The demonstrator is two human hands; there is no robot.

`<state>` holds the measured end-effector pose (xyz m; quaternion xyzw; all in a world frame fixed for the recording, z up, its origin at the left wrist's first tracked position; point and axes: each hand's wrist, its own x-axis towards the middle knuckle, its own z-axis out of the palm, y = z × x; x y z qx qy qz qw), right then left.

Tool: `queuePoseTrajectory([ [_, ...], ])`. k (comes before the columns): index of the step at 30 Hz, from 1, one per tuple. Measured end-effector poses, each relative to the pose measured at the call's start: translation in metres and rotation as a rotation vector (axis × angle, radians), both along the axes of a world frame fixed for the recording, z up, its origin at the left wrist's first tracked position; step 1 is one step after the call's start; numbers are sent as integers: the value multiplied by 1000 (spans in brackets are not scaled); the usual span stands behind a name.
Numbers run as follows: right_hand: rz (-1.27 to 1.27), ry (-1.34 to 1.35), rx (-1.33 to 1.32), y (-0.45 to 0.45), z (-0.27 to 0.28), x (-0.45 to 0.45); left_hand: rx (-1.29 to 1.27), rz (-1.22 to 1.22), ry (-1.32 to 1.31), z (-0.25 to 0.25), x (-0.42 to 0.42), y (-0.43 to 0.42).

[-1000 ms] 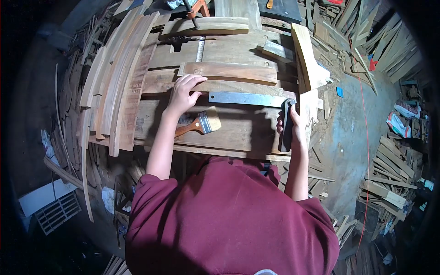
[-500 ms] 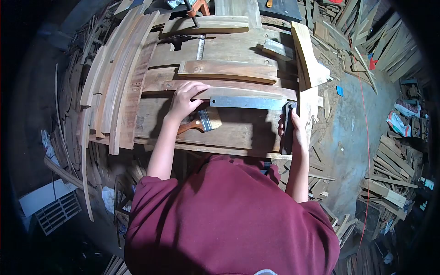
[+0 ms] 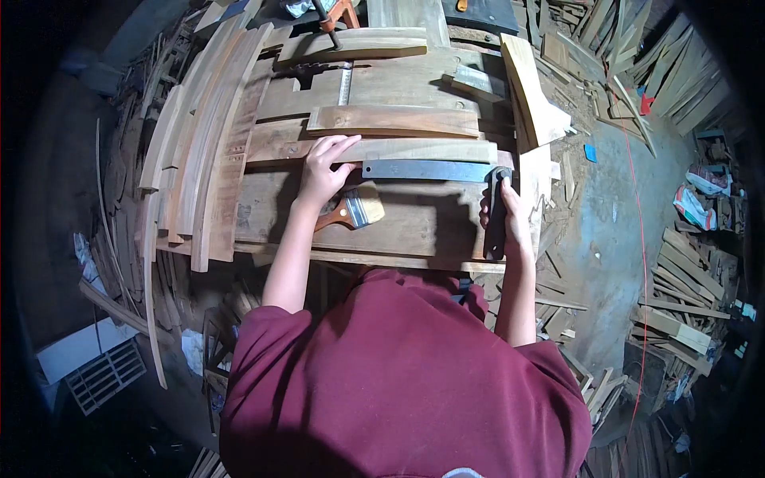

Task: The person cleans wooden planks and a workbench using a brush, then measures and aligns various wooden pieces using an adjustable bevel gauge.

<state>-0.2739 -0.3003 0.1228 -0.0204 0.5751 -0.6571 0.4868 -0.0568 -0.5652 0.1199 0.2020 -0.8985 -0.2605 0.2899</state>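
Note:
My left hand (image 3: 324, 174) grips the left end of a pale wooden strip (image 3: 430, 150), fingers over its far side and thumb on the near side. My right hand (image 3: 514, 213) is wrapped around the dark handle of a carpenter's square (image 3: 426, 170), which has a round fitting at its corner. The square's steel blade runs left along the strip's near edge, its holed end close to my left thumb. Below, a flat paintbrush (image 3: 364, 205) with a wooden handle lies on the bench (image 3: 406, 243), partly behind my left forearm.
Beyond the strip lies a reddish board (image 3: 394, 119). A clamp (image 3: 328, 28) presses on another board (image 3: 358, 46) at the back. Long strips (image 3: 215, 151) are stacked at the left, a pale plank (image 3: 519, 88) stands right. Scrap wood (image 3: 669, 271) litters the floor.
The square has moved slightly away from me and left, closer along the strip. More of the strip's broad face now shows. Both hands keep their holds.

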Motion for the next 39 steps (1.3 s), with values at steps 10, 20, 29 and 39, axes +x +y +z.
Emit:
queuePoseTrajectory([
  [10, -49, -28, -52, -14, -3, -7, -2, -28, -23, -6, -10, -18],
  [20, -6, -38, -70, -16, -11, -13, 16, -69, -19, -9, -9, -22],
  [29, 3, -52, -42, -7, -17, -7, 34, -83, -46, -5, -10, -21],
  [39, 21, -54, -86, -13, -15, -12, 42, -84, -43, -4, -10, -21],
])
